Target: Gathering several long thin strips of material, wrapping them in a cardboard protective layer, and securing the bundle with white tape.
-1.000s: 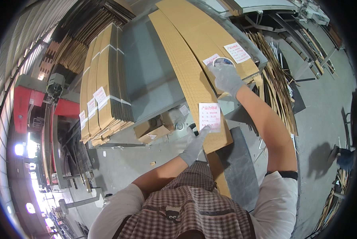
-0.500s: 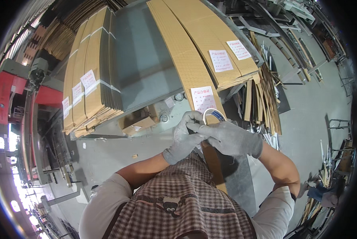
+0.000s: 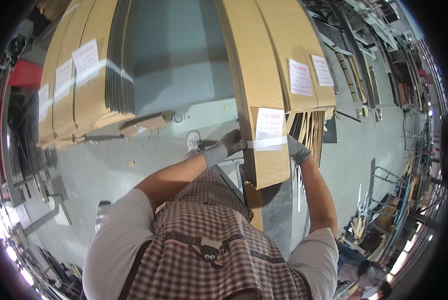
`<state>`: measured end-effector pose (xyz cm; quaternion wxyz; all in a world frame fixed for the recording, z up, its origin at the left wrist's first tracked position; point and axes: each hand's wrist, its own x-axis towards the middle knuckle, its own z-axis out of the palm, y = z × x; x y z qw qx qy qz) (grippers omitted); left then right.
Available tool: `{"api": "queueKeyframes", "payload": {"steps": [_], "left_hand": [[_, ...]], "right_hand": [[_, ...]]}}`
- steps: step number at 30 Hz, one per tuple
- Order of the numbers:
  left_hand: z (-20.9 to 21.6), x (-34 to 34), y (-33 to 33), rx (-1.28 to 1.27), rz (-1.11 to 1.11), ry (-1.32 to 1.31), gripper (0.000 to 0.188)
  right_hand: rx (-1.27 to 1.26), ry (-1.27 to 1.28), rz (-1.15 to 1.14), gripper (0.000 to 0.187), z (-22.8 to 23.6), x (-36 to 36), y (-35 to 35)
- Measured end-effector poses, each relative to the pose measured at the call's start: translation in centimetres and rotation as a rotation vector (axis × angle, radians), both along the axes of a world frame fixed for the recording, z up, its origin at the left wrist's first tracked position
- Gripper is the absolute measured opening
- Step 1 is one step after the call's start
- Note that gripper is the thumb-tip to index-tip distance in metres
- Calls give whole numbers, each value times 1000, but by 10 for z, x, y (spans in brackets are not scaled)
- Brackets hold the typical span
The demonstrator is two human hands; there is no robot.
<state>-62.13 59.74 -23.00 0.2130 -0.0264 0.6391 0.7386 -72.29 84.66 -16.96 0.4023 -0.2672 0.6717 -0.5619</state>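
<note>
A white strip of tape (image 3: 291, 139) runs across the near end of a long cardboard stack (image 3: 271, 170), over the lower part of a white paper label (image 3: 269, 120) with red print. My left hand (image 3: 228, 144), in a grey glove with darkened fingertips, pinches the strip's end at the stack's left edge. On the opposite side, my right hand (image 3: 298, 149), also gloved, presses against the stack's right edge near the strip. Its fingers are mostly hidden behind the cardboard. The tape roll cannot be seen.
Strapped, labelled cardboard bundles (image 3: 91, 95) lie at the left of the grey table (image 3: 184, 65). Another labelled stack (image 3: 304, 100) adjoins on the right, with long strips below. A small open carton (image 3: 144, 126) sits under the table. Another person (image 3: 361, 275) is at the lower right.
My hands were together at the tape roll near the stack's end; now they are apart, one at each side. A tape strip now spans the label. My view has moved closer to the stack.
</note>
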Motion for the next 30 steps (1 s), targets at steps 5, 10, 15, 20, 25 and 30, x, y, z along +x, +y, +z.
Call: {"api": "queueKeyframes", "payload": {"steps": [5,10,15,20,25,30], "left_hand": [[-56,-29,-15,218,-488,45,78],[47,-10,-45,-112,-398,-370,55],[148,11,-74,162,-80,212,29],[148,-24,14,-56,-49,541,24],[144,-31,20,-308,144,575,70],[155,-28,28,-838,178,879,102]], "right_hand": [[317,147,-553,55,72,20,-41],[475,932,-379,48,123,73,-112],[585,1037,-352,55,122,75,-109],[33,318,-210,74,166,34,-50],[778,709,-42,35,213,20,-53],[1001,919,6,16,89,5,-25]]}}
